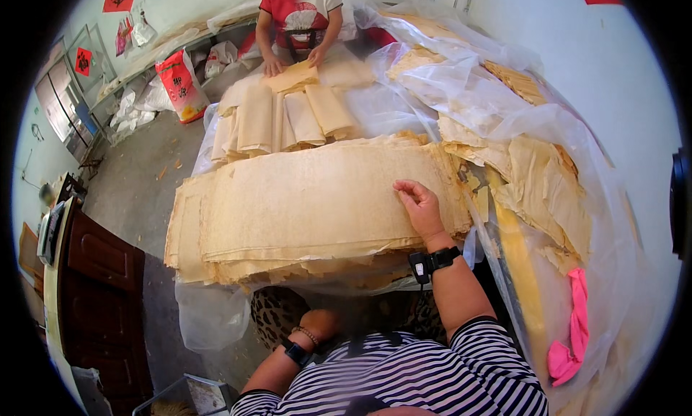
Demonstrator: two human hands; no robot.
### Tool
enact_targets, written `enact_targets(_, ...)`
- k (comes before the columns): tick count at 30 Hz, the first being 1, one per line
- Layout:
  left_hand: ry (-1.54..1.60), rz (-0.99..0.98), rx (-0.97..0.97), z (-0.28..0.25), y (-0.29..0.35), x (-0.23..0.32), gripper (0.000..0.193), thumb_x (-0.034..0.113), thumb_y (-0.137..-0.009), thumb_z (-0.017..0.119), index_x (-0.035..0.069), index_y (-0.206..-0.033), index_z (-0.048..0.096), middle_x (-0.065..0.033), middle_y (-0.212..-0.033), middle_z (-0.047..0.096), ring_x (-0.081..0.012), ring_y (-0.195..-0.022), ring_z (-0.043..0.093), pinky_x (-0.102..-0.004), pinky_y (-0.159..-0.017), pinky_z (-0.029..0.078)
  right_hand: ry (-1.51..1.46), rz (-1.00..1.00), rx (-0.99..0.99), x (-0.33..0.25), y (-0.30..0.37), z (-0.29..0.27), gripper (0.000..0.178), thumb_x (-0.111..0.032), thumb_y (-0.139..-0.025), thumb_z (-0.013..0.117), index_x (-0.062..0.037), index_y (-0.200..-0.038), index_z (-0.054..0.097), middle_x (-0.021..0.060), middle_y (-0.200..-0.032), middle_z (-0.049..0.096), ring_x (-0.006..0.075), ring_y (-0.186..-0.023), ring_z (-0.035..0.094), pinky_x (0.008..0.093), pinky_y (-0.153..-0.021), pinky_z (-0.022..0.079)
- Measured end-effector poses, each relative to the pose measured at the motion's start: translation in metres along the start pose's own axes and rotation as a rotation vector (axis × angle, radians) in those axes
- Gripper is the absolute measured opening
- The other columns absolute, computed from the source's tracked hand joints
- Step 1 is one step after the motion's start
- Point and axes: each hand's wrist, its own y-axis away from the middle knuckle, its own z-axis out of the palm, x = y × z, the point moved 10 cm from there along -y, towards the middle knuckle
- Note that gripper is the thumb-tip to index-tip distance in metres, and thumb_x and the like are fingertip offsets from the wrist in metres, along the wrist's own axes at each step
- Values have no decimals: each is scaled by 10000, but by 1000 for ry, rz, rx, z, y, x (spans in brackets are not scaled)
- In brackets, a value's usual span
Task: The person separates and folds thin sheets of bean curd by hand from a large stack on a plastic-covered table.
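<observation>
A thick stack of large, thin tan sheets [310, 200], like dried tofu skin, lies across the table in front of me. Its edges are ragged, and broken layers show along the near side. Over the right part of the stack is my right hand [419, 206], thumb and fingers drawn together in a pinch just above the top sheet. Whatever may be between the fingertips is too small to make out. My left hand [321, 324] rests low by my lap, below the table's near edge; its fingers are hidden.
Folded sheets [256, 121] lie beyond the stack, where a co-worker's hands [292, 64] touch another sheet. Clear plastic film [476, 77] and crumpled sheets [544, 189] cover the right side, with a pink cloth [577, 329]. A dark wooden cabinet [101, 293] stands left; a red-and-white sack [182, 86] farther back.
</observation>
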Motion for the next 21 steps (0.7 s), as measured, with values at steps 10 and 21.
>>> enact_targets(10, 35, 10, 34, 1, -2, 2, 370, 391, -939, 528, 197, -1224, 663, -159, -1020, 719, -358, -917, 688, -465, -777, 550, 11, 7, 2, 0, 1, -3, 215, -1, -913, 611, -4, -1116, 682, 70, -1070, 721, 137, -987, 666, 271, -897, 514)
enact_targets(21, 52, 32, 67, 6, -7, -3, 353, 392, -945, 524, 214, -1216, 663, -147, -1011, 721, -342, -908, 691, -459, -762, 548, 19, -4, 5, -5, 1, -2, 205, -12, -919, 618, -4, -1113, 682, 73, -1065, 724, 142, -991, 672, 268, -883, 517)
